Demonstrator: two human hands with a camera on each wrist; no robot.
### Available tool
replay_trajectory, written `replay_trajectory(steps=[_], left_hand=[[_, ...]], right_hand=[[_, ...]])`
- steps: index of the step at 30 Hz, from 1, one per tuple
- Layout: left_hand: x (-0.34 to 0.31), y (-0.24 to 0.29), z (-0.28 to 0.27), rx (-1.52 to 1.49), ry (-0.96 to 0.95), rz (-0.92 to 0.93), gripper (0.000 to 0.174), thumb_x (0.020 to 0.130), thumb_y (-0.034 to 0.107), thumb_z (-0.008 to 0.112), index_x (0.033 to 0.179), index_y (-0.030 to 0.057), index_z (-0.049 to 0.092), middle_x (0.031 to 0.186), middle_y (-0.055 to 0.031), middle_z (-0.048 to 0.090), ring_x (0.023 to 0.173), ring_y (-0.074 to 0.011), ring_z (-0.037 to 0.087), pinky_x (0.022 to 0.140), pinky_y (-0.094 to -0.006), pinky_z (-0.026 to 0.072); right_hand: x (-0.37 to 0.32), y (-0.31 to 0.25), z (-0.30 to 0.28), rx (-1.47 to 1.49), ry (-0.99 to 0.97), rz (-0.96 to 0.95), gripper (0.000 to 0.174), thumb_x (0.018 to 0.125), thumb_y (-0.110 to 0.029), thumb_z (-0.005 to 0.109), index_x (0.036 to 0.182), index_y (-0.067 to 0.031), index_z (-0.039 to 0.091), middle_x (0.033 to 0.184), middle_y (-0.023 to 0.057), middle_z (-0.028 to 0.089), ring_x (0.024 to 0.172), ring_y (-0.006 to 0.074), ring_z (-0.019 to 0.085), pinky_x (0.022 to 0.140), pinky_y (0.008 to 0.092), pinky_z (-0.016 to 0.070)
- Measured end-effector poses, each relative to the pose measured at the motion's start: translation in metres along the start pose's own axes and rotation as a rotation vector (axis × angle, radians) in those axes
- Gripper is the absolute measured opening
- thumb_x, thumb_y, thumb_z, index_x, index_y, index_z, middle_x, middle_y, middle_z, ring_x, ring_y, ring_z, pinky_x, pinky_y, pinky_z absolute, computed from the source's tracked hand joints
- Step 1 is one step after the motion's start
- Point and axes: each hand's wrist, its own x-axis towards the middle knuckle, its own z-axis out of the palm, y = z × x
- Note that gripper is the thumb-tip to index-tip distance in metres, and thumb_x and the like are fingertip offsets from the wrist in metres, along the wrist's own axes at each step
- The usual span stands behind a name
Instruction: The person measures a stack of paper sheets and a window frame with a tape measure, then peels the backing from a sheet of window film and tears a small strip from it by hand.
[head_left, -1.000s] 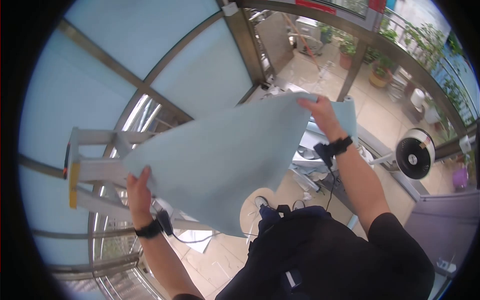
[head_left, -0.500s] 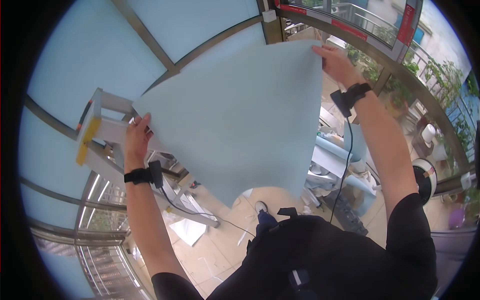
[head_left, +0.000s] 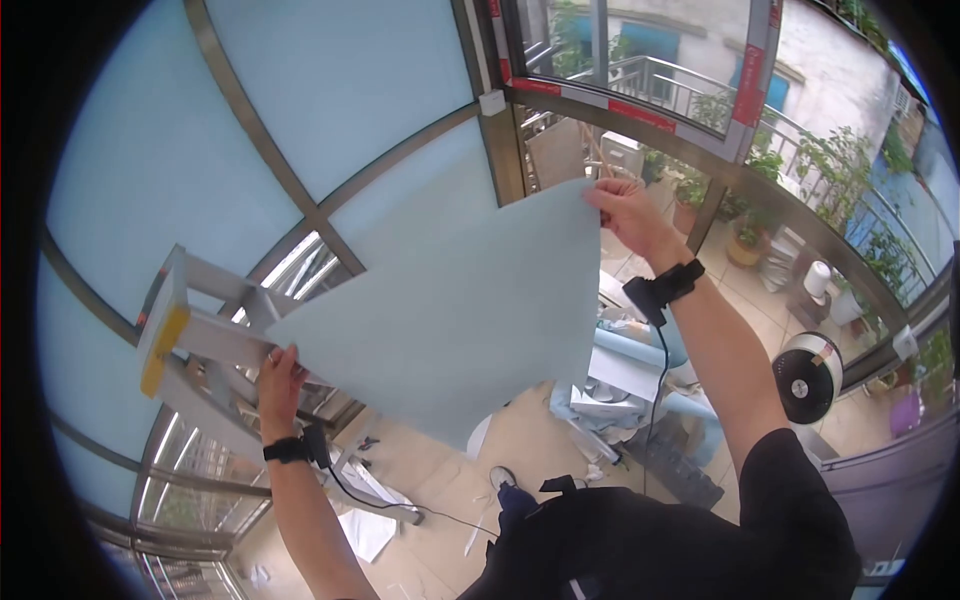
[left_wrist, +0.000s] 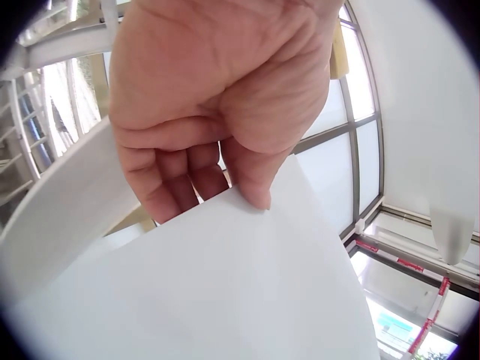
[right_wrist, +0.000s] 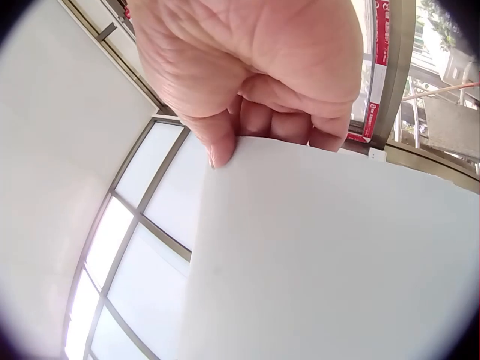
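A large pale blue flexible sheet (head_left: 450,320) is stretched between my two hands, its lower edge sagging in the head view. My left hand (head_left: 280,388) pinches the left corner area, thumb on the near face and the other fingers curled behind, as the left wrist view shows on the sheet (left_wrist: 225,277). Higher up, my right hand (head_left: 632,218) grips the upper right corner. In the right wrist view the thumb presses the front of the sheet (right_wrist: 322,240) near its corner, while the curled fingers are partly hidden behind the edge.
A grey stepladder (head_left: 220,335) with a yellow edge stands close by my left hand. Frosted panes (head_left: 120,150) in metal frames rise ahead. Rolls and scraps (head_left: 625,375) are heaped below right, near a round fan (head_left: 805,385). White paper (head_left: 367,535) lies on the tiled floor.
Both hands rose with the sheet, then came down again over the last half second, still holding it. The head view has shifted, showing more of the upper window.
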Motion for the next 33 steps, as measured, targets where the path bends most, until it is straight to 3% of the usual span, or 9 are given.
replay_trajectory(steps=[3,7,10,12,14,16,18,24,33], left_hand=[[-0.001,-0.019,-0.007,-0.097,0.003,-0.006,0.014,0.094,0.019,0.063,0.102,0.0082,0.065,0.094,0.0022,0.066,0.087,-0.0091,0.062,0.073,-0.0261,0.0495],[-0.007,-0.028,-0.008,-0.073,0.078,0.007,0.013,0.094,0.021,0.063,0.100,0.0091,0.067,0.092,0.0030,0.066,0.081,-0.0084,0.061,0.071,-0.0254,0.0480],[-0.011,-0.022,0.009,0.062,0.162,0.028,0.014,0.093,0.022,0.064,0.097,0.0089,0.068,0.088,0.0036,0.064,0.076,-0.0076,0.058,0.067,-0.0239,0.0454],[-0.013,-0.018,0.021,0.310,0.217,0.055,0.015,0.091,0.022,0.065,0.094,0.0077,0.067,0.081,0.0041,0.062,0.072,-0.0073,0.057,0.065,-0.0233,0.0439],[-0.007,-0.021,0.024,0.396,0.221,0.054,0.016,0.091,0.022,0.065,0.093,0.0065,0.067,0.079,0.0037,0.062,0.070,-0.0076,0.056,0.064,-0.0228,0.0438],[0.001,-0.025,0.025,0.480,0.220,0.050,0.017,0.090,0.022,0.066,0.092,0.0054,0.066,0.077,0.0032,0.062,0.068,-0.0078,0.056,0.063,-0.0224,0.0436],[0.008,-0.027,0.029,0.421,0.077,0.011,0.017,0.090,0.021,0.066,0.092,0.0045,0.066,0.077,0.0020,0.063,0.065,-0.0085,0.057,0.059,-0.0225,0.0426],[0.014,-0.026,0.081,0.024,0.046,0.032,0.015,0.091,0.019,0.066,0.095,0.0050,0.066,0.079,0.0012,0.064,0.066,-0.0075,0.059,0.056,-0.0228,0.0404],[0.026,-0.029,0.114,0.135,-0.101,0.144,0.016,0.091,0.019,0.065,0.092,0.0035,0.069,0.072,0.0033,0.062,0.063,-0.0048,0.051,0.058,-0.0208,0.0377]], right_hand=[[-0.016,-0.002,0.011,0.016,-0.020,0.057,0.015,0.090,-0.016,0.069,0.097,-0.0029,0.071,0.088,0.0011,0.069,0.080,0.0103,0.064,0.076,0.0246,0.0510],[-0.034,-0.004,0.023,-0.008,-0.013,0.088,0.016,0.089,-0.015,0.069,0.098,-0.0014,0.071,0.089,0.0021,0.070,0.082,0.0115,0.065,0.079,0.0250,0.0513],[-0.056,-0.006,0.020,-0.159,0.043,0.074,0.014,0.090,-0.013,0.065,0.094,-0.0008,0.070,0.082,0.0007,0.066,0.078,0.0104,0.061,0.073,0.0259,0.0495],[-0.079,-0.012,0.015,-0.500,0.004,-0.051,0.016,0.088,-0.014,0.065,0.082,0.0009,0.067,0.074,-0.0009,0.060,0.072,0.0075,0.054,0.066,0.0235,0.0425],[-0.099,-0.006,0.010,-0.471,0.042,-0.030,0.018,0.086,-0.014,0.064,0.076,0.0008,0.063,0.069,-0.0023,0.054,0.069,0.0067,0.048,0.063,0.0241,0.0373],[-0.117,-0.007,0.004,-0.577,0.059,-0.006,0.013,0.083,-0.010,0.060,0.079,0.0014,0.066,0.073,-0.0009,0.059,0.071,0.0081,0.053,0.065,0.0234,0.0405],[-0.131,0.002,-0.008,-0.573,0.062,0.029,0.013,0.083,-0.010,0.059,0.079,0.0015,0.065,0.074,-0.0005,0.059,0.071,0.0084,0.053,0.065,0.0235,0.0406],[-0.172,0.020,-0.032,-0.434,0.102,0.077,0.010,0.082,-0.004,0.057,0.079,0.0021,0.065,0.075,-0.0014,0.058,0.072,0.0083,0.053,0.066,0.0233,0.0399],[-0.203,0.044,-0.077,-0.158,0.329,0.171,0.013,0.086,-0.003,0.060,0.092,0.0016,0.070,0.083,0.0011,0.066,0.073,0.0069,0.056,0.068,0.0225,0.0426]])
